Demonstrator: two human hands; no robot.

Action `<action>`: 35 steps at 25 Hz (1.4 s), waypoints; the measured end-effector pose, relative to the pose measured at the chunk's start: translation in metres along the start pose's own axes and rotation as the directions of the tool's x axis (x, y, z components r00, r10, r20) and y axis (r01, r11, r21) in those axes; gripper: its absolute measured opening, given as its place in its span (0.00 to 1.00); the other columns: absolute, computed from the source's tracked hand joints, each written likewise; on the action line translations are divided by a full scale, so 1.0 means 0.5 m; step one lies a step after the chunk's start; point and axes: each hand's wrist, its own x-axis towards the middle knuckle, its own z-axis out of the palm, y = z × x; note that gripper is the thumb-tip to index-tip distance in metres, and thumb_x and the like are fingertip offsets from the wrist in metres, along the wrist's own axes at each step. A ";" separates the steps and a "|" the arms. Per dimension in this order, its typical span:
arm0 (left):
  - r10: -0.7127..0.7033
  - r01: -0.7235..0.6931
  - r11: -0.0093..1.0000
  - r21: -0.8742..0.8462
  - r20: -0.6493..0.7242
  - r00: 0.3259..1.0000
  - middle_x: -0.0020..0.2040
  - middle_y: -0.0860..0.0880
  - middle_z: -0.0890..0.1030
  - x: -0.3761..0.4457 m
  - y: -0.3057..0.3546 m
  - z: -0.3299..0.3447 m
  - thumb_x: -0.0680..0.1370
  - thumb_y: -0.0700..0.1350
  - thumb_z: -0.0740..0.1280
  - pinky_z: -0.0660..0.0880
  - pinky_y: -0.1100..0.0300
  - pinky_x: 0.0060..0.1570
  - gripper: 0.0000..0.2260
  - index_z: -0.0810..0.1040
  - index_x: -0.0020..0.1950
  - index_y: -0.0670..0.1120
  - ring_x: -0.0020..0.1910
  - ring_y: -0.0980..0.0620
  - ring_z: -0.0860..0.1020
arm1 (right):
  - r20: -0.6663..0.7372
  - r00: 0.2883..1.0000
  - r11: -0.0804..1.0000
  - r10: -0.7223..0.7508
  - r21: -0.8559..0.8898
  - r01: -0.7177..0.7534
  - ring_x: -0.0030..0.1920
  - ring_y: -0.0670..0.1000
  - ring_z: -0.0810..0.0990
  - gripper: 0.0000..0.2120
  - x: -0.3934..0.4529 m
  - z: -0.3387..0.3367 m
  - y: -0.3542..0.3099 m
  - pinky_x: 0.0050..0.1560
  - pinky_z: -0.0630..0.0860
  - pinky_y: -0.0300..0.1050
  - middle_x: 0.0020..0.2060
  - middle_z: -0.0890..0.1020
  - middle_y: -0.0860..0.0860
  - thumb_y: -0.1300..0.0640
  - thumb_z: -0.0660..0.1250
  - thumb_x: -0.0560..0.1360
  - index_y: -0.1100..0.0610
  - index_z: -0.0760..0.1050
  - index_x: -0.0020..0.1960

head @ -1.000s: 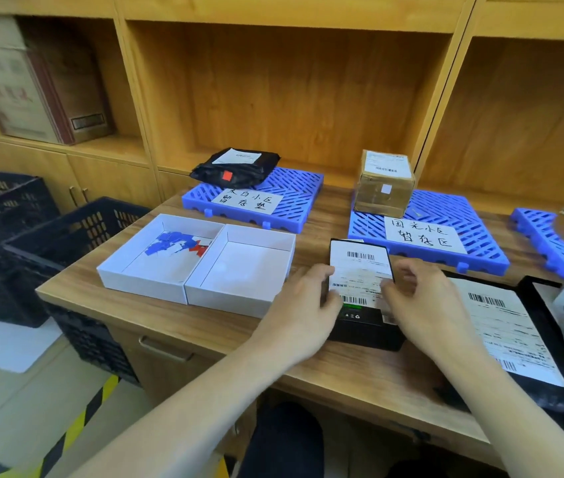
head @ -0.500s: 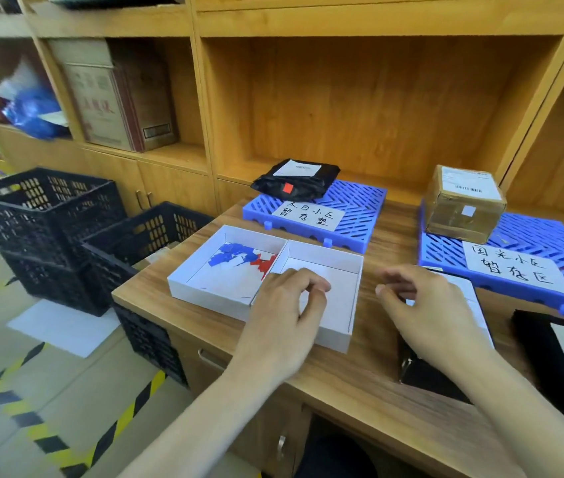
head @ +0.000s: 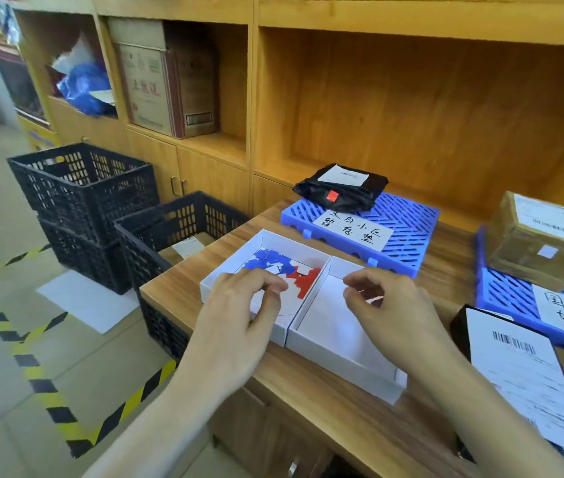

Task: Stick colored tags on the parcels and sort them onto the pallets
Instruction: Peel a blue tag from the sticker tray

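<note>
Wooden desk (head: 311, 405) set against open shelving. Left hand (head: 235, 326) over the left white tray (head: 220, 278), fingertips curled together above the blue and red tags (head: 282, 270); whether a tag is pinched cannot be told. Right hand (head: 394, 312) curled over the right tray (head: 349, 370); grasp unclear. Black labelled parcel (head: 515, 370) lies at right. Bagged parcel (head: 342, 188), red-tagged, rests on the far blue pallet (head: 408, 225); carton (head: 536, 239) on the right pallet (head: 505, 288).

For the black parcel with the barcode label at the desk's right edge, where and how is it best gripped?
Probably by its two long side edges, coming from above with the right hand. The black parcel lies flat on the desk, label up, so its top offers nothing to pinch, and its near end runs out of frame.
</note>
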 end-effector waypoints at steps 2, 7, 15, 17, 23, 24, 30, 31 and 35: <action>-0.007 0.008 1.000 0.021 -0.039 0.999 0.53 0.64 0.80 0.006 -0.017 -0.011 0.81 0.49 0.58 0.66 0.69 0.53 0.10 0.80 0.52 0.57 0.56 0.60 0.72 | 0.036 0.998 0.998 -0.046 -0.029 0.047 0.46 0.39 0.78 0.05 0.022 0.019 -0.019 0.43 0.69 0.28 0.44 0.82 0.41 0.52 0.70 0.75 0.45 0.81 0.50; -0.035 0.036 0.999 0.007 -0.078 0.996 0.52 0.64 0.80 0.018 -0.053 -0.019 0.80 0.50 0.58 0.67 0.66 0.53 0.10 0.79 0.51 0.57 0.55 0.59 0.72 | 0.159 0.966 0.968 -0.204 -0.115 0.223 0.48 0.43 0.77 0.03 0.069 0.071 -0.064 0.56 0.72 0.41 0.41 0.81 0.41 0.48 0.72 0.72 0.44 0.82 0.46; -0.049 0.046 0.998 -0.031 -0.090 0.995 0.52 0.65 0.80 0.014 -0.075 -0.008 0.80 0.49 0.59 0.71 0.61 0.49 0.10 0.80 0.51 0.57 0.56 0.59 0.72 | 0.185 0.959 0.825 -0.215 -0.491 0.280 0.56 0.55 0.75 0.09 0.157 0.148 -0.081 0.57 0.65 0.49 0.50 0.82 0.48 0.48 0.66 0.76 0.46 0.81 0.54; -0.036 0.034 0.999 -0.025 -0.090 0.995 0.51 0.64 0.80 0.013 -0.078 -0.007 0.79 0.49 0.60 0.70 0.63 0.47 0.10 0.80 0.51 0.57 0.56 0.59 0.72 | 0.209 0.958 0.832 -0.197 -0.480 0.276 0.57 0.55 0.75 0.10 0.175 0.167 -0.084 0.58 0.65 0.50 0.50 0.83 0.48 0.46 0.66 0.77 0.45 0.80 0.56; -0.021 0.022 1.000 0.007 -0.085 0.996 0.50 0.65 0.79 0.012 -0.086 -0.006 0.79 0.49 0.61 0.70 0.66 0.48 0.09 0.80 0.52 0.57 0.57 0.59 0.72 | 0.271 0.942 0.831 -0.199 -0.462 0.309 0.58 0.56 0.76 0.11 0.200 0.207 -0.081 0.63 0.65 0.51 0.51 0.84 0.46 0.49 0.65 0.77 0.42 0.81 0.58; -0.020 0.021 1.000 0.011 -0.084 0.996 0.50 0.65 0.79 0.011 -0.086 -0.005 0.79 0.49 0.61 0.70 0.67 0.47 0.09 0.80 0.52 0.57 0.57 0.59 0.71 | 0.266 0.944 0.842 -0.195 -0.448 0.300 0.57 0.55 0.76 0.10 0.201 0.207 -0.079 0.62 0.66 0.50 0.50 0.84 0.46 0.49 0.66 0.77 0.43 0.82 0.56; -0.025 0.027 0.999 0.026 -0.083 0.996 0.51 0.65 0.79 0.011 -0.089 -0.002 0.79 0.49 0.61 0.69 0.67 0.45 0.08 0.80 0.52 0.57 0.58 0.61 0.70 | 0.253 0.950 0.884 -0.183 -0.380 0.272 0.51 0.51 0.76 0.03 0.201 0.202 -0.077 0.60 0.67 0.49 0.43 0.83 0.45 0.50 0.71 0.73 0.45 0.80 0.47; -0.023 0.026 0.999 0.030 -0.083 0.996 0.51 0.65 0.79 0.011 -0.089 -0.002 0.79 0.49 0.61 0.69 0.67 0.45 0.08 0.79 0.52 0.57 0.58 0.62 0.70 | 0.265 0.951 0.899 -0.161 -0.359 0.252 0.50 0.51 0.76 0.02 0.202 0.199 -0.078 0.60 0.69 0.49 0.43 0.82 0.44 0.50 0.72 0.73 0.45 0.79 0.45; -0.025 0.029 0.999 0.041 -0.085 0.996 0.51 0.65 0.79 0.011 -0.085 -0.002 0.79 0.49 0.61 0.70 0.67 0.46 0.08 0.80 0.52 0.57 0.58 0.62 0.69 | 0.286 0.954 0.943 -0.094 -0.282 0.177 0.50 0.50 0.77 0.02 0.204 0.188 -0.079 0.56 0.75 0.50 0.44 0.82 0.45 0.50 0.74 0.72 0.46 0.82 0.43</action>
